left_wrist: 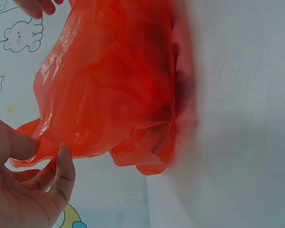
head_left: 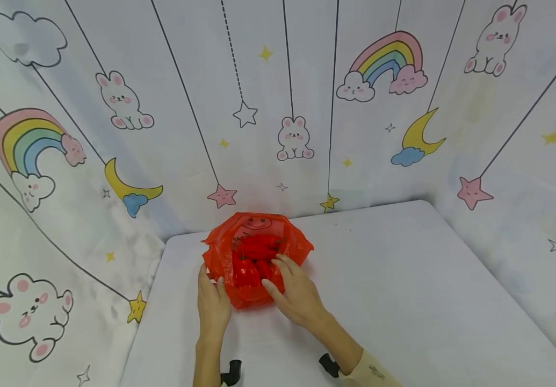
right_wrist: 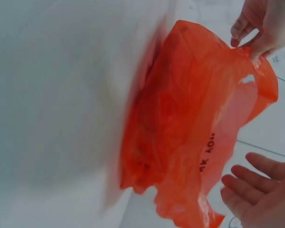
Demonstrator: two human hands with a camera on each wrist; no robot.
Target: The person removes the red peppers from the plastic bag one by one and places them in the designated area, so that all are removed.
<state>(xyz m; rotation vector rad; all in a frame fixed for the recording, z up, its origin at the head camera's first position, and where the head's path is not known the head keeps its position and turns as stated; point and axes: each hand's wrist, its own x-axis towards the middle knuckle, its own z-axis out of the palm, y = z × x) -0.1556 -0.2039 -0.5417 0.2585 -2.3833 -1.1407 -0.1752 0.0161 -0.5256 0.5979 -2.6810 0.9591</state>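
Observation:
A thin red plastic bag [head_left: 253, 301] sits on the table with its mouth spread wide. Inside lie several red peppers [head_left: 246, 274], glossy and with thin stems; some are long, one is rounder. My left hand [head_left: 214, 306] pinches the bag's left rim between thumb and fingers, seen closely in the left wrist view [left_wrist: 35, 190]. Over the right side of the mouth hovers my right hand [head_left: 302, 293], fingers spread and nearly straight. In the right wrist view its fingers [right_wrist: 251, 183] hold nothing and stand beside the bag's wall. From both wrists the bag hides the peppers.
The white table [head_left: 394, 301] reaches well to the right of the bag. Behind and at both sides hang white sheets [head_left: 176, 161] printed with rabbits, stars, moons and rainbows. Table edges run along the left, back and right.

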